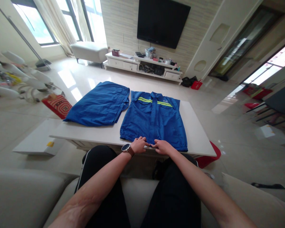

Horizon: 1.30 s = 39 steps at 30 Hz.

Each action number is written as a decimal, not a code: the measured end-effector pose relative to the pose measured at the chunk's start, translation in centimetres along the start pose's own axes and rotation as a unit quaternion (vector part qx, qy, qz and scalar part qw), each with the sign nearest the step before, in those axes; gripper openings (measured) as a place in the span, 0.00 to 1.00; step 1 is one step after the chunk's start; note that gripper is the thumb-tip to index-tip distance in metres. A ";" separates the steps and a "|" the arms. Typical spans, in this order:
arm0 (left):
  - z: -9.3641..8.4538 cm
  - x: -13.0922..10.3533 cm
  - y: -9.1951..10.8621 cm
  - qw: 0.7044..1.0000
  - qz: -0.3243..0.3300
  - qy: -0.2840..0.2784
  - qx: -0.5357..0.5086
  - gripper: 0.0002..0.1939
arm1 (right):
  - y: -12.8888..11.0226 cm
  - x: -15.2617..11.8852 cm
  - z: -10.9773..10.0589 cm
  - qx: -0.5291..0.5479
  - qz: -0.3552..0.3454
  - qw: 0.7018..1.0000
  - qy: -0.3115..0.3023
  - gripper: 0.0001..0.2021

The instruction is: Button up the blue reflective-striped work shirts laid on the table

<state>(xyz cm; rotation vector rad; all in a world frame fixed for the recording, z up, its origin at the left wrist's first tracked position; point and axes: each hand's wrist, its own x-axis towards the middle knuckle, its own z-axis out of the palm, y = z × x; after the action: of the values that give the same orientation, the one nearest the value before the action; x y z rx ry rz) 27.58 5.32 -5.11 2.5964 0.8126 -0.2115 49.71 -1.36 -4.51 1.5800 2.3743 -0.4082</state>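
A blue work jacket (154, 117) with yellow-green stripes lies front side up on the white table (197, 133), its collar at the far side. Both hands touch its near hem, close together at the middle. My left hand (139, 145), with a watch on the wrist, has its fingers on the hem cloth. Beside it, my right hand (161, 147) rests on the hem, index finger pointing toward the left one. Whether either pinches the fabric is too small to tell. Folded blue trousers or similar cloth (97, 104) lies to the left of the jacket.
A white box (35, 139) stands left of the table, near a red patterned bag (58, 106). My knees are against the near edge. A red stool (210, 155) shows at the right corner. Farther off are a TV cabinet (125, 65) and a wall television (162, 22).
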 end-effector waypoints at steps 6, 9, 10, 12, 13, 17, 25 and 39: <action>-0.2 0.0 0.2 1.000 -0.008 -0.002 0.004 0.28 | 0.0 -0.1 0.0 0.012 0.003 1.000 0.015 0.25; -0.1 -0.1 0.2 1.000 -0.003 0.000 0.008 0.28 | 0.0 0.0 0.1 0.012 0.003 1.000 0.019 0.25; -0.1 -0.1 0.2 1.000 -0.001 0.001 0.007 0.28 | 0.0 0.1 0.1 0.011 0.002 1.000 0.016 0.24; 0.0 -0.1 0.1 1.000 -0.001 0.002 0.006 0.28 | 0.1 0.2 0.2 0.012 0.004 1.000 0.006 0.23; 0.0 -0.1 0.1 1.000 -0.002 0.002 0.006 0.29 | 0.1 0.2 0.2 0.013 0.005 1.000 0.001 0.23; 0.0 -0.1 0.2 1.000 -0.003 0.000 0.008 0.29 | 0.3 0.2 0.4 0.023 0.008 1.000 -0.010 0.23; 0.3 0.0 0.0 1.000 -0.003 0.007 0.004 0.29 | 0.1 0.1 0.4 0.024 0.012 0.999 0.025 0.24; 0.0 -0.2 -2.3 0.970 -0.243 -0.003 0.017 0.46 | 1.4 -0.3 0.9 0.057 0.241 0.969 0.006 0.50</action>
<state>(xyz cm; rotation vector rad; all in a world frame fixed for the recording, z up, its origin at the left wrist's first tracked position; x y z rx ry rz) 26.11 6.92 -5.78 2.3813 1.4444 -0.3735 51.20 -1.40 -5.39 2.1334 1.9059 -0.4326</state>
